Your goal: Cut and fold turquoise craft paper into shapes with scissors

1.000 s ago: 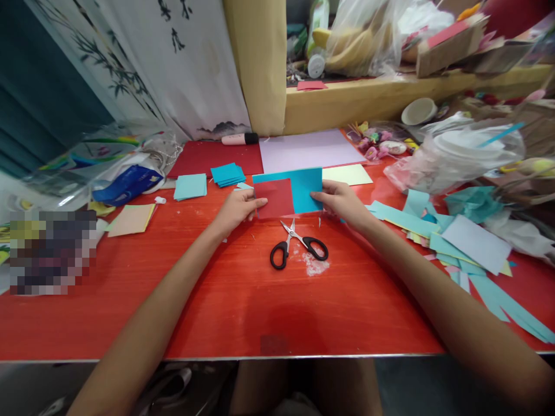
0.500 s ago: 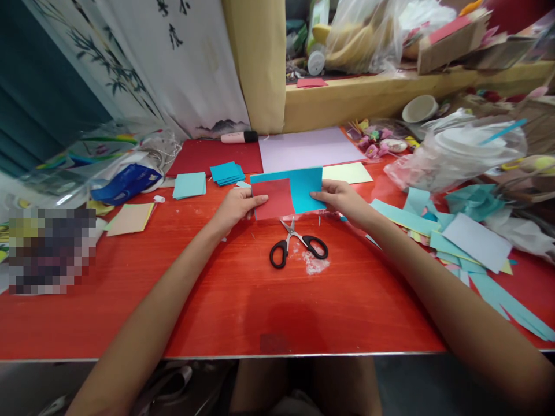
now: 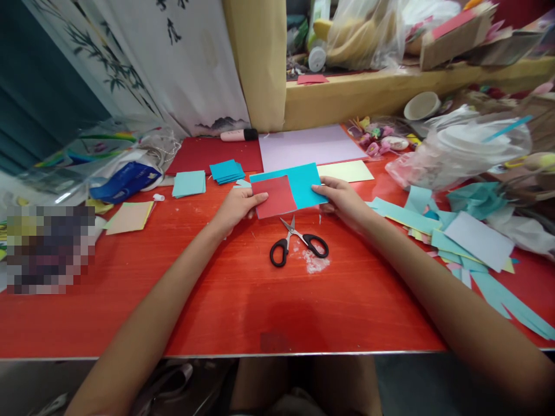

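Above the table I hold a bright blue sheet of paper (image 3: 304,183) with a smaller red paper square (image 3: 278,196) lying over its left part. My left hand (image 3: 240,203) pinches both papers at the left edge, thumb on the red square. The right end of the blue sheet is gripped by my right hand (image 3: 336,195), thumb in front and fingers behind. Just below the papers, scissors (image 3: 297,238) with black handles lie on the table, blades slightly apart and pointing away from me.
Stacks of light blue squares (image 3: 189,183), blue squares (image 3: 226,171) and beige squares (image 3: 129,218) lie to the left. Paper offcuts (image 3: 466,248) and a plastic bag (image 3: 459,144) crowd the right. Behind are a lilac sheet (image 3: 307,145), a dark red sheet (image 3: 217,155) and a pink marker (image 3: 238,134).
The blue sheet has tilted, its right end now angled differently, and my right hand has shifted its grip slightly. My left hand stays nearly in place with the red square.
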`<state>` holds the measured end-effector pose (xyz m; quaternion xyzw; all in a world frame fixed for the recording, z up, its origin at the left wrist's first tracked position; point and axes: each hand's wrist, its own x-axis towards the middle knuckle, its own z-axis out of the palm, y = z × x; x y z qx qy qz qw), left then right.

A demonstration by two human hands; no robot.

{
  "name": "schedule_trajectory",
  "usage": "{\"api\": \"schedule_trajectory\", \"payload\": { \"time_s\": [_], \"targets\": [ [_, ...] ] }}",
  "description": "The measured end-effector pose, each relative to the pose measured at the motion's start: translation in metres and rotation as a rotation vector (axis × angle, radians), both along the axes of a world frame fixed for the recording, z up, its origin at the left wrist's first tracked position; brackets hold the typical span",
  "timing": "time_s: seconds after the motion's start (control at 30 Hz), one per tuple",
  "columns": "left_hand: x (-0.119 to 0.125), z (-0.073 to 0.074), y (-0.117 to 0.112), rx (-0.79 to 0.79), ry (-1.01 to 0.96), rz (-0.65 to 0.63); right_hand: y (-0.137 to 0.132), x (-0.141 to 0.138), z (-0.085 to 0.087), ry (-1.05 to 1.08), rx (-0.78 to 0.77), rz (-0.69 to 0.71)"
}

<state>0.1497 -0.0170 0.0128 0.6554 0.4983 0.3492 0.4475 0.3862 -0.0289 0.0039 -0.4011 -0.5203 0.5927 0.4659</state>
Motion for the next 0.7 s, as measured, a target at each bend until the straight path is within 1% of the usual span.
{"api": "schedule_trajectory", "payload": {
  "time_s": [0.13, 0.3, 0.43, 0.53, 0.7],
  "targets": [
    [0.004, -0.001, -0.001, -0.007, -0.076, 0.032, -0.001, -0.005, -0.001, 0.098, -0.016, -0.03],
    [0.008, -0.003, -0.002, -0.035, -0.189, 0.076, -0.003, -0.007, 0.007, 0.181, -0.061, -0.076],
    [0.013, -0.002, -0.006, -0.058, -0.263, 0.119, -0.006, -0.01, 0.009, 0.165, -0.03, -0.058],
    [0.017, -0.003, -0.009, -0.05, -0.259, 0.106, -0.01, -0.017, 0.004, 0.128, -0.029, -0.015],
    [0.022, -0.006, -0.013, 0.001, -0.181, 0.042, -0.017, -0.028, -0.003, 0.147, -0.125, 0.029]
  ]
}}
